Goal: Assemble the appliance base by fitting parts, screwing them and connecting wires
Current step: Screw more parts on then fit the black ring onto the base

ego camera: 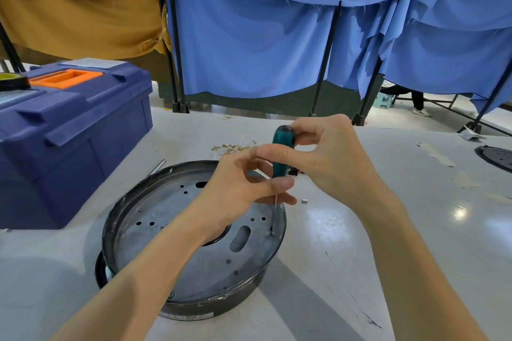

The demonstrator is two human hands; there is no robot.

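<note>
The appliance base (160,202), a round dark metal pan with a flat grey plate full of holes and one oblong slot, is lying flat, with clear film clinging to its rim. The teal-handled screwdriver (282,152) is standing almost upright over the base's right edge, its thin tip sitting in a screw (270,233) there. A heap of brass terminals (230,148) with a pale wire (248,137) is lying just beyond the base's far rim.

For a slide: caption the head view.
Left hand and right hand hold a green screwdriver on a screw in the metal base.
</note>
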